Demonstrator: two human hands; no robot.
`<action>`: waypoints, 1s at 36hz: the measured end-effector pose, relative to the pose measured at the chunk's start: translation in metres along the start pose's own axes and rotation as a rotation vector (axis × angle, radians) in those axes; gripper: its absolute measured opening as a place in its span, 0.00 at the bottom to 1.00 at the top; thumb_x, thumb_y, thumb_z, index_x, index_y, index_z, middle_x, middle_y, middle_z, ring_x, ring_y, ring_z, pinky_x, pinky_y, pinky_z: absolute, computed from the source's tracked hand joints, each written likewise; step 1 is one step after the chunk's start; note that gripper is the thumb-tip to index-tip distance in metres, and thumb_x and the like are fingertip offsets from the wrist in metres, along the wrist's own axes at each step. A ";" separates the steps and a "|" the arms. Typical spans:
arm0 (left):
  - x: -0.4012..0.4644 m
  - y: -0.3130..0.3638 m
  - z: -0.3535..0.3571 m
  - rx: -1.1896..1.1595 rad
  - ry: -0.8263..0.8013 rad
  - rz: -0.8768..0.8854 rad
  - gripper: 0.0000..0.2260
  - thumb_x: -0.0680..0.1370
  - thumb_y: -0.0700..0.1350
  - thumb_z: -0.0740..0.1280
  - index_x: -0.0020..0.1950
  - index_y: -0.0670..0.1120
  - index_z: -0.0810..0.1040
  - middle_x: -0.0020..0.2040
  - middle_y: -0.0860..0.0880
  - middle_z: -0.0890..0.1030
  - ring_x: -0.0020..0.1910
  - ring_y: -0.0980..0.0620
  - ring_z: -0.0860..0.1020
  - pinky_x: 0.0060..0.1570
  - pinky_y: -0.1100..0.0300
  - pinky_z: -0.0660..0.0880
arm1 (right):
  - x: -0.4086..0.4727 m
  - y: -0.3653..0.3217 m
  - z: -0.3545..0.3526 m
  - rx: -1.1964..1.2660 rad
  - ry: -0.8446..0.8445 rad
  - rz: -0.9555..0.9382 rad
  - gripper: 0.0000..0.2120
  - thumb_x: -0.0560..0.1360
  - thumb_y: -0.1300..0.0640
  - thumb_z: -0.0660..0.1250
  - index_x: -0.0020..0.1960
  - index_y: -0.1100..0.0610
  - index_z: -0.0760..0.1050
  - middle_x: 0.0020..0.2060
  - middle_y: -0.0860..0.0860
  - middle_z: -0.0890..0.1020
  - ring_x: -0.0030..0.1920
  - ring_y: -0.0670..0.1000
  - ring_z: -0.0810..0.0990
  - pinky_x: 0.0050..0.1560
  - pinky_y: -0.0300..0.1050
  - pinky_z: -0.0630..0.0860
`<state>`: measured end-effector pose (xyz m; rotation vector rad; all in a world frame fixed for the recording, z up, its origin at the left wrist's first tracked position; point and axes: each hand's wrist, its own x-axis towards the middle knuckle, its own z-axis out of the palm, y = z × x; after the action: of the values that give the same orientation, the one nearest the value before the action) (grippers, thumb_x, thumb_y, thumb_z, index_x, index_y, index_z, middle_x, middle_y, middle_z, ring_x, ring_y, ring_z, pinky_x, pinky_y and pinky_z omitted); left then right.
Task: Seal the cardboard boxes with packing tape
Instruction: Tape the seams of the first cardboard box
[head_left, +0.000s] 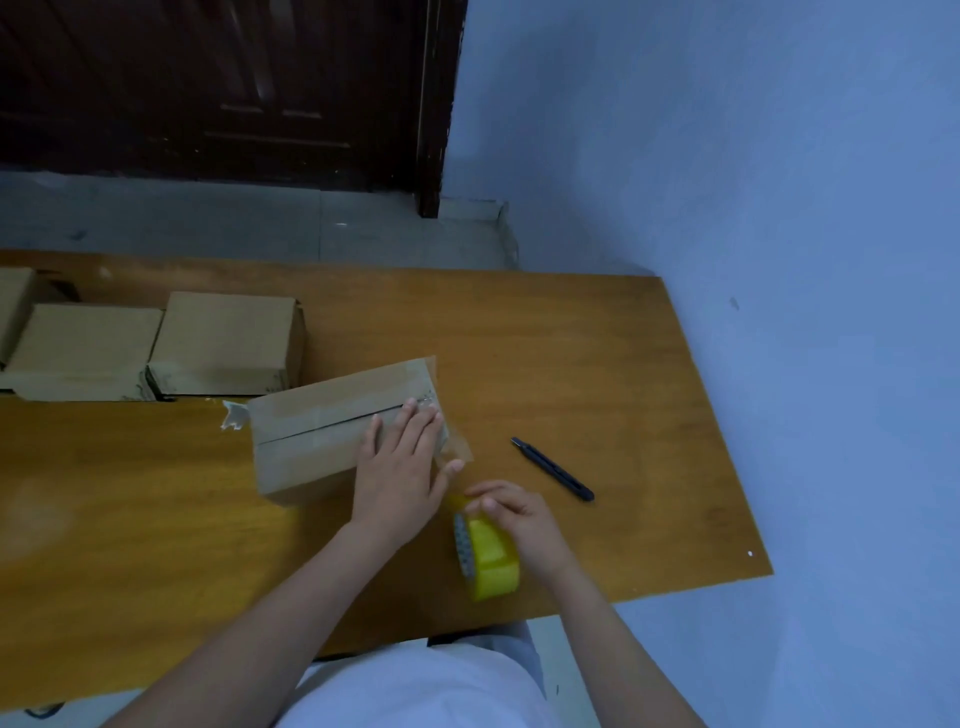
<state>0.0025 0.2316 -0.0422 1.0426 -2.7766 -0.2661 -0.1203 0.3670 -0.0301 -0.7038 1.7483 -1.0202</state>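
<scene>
Wooden worktop (597, 364) against a blue wall, dark door beyond. Mid-seal, by the look of it: left hand (402, 467) flat, fingers straight, pressing tape onto the cardboard box (311, 431) at its right end. Right hand (511, 512) curled around the yellow tape roll (488, 556), just right of the box. Next, probably: cutting the strip with the black knife (551, 469) lying further right. More boxes (156, 345) behind the box, leftmost cut off. Clear tape strip hard to trace.
</scene>
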 end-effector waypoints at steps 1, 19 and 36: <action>0.001 0.000 0.000 -0.014 0.018 -0.004 0.26 0.77 0.59 0.53 0.64 0.43 0.77 0.64 0.47 0.78 0.68 0.47 0.71 0.66 0.47 0.58 | 0.000 0.000 -0.008 0.012 0.008 0.028 0.12 0.77 0.62 0.64 0.39 0.51 0.83 0.50 0.45 0.82 0.53 0.40 0.78 0.58 0.41 0.71; 0.003 -0.001 0.011 0.037 0.167 0.036 0.19 0.77 0.51 0.57 0.61 0.44 0.80 0.61 0.49 0.79 0.66 0.48 0.71 0.64 0.47 0.64 | 0.098 -0.006 -0.017 -0.623 -0.188 0.367 0.12 0.78 0.60 0.65 0.36 0.59 0.79 0.41 0.57 0.83 0.42 0.54 0.81 0.47 0.45 0.75; 0.003 -0.006 0.017 0.047 0.228 0.079 0.17 0.78 0.50 0.60 0.61 0.44 0.80 0.63 0.48 0.79 0.68 0.48 0.69 0.63 0.46 0.65 | 0.184 -0.003 -0.030 -0.888 0.011 0.054 0.11 0.79 0.50 0.62 0.56 0.50 0.81 0.50 0.52 0.73 0.57 0.55 0.71 0.51 0.48 0.68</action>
<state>0.0002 0.2272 -0.0594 0.9082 -2.6210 -0.0672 -0.2176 0.2254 -0.1037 -1.1721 2.2022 -0.1542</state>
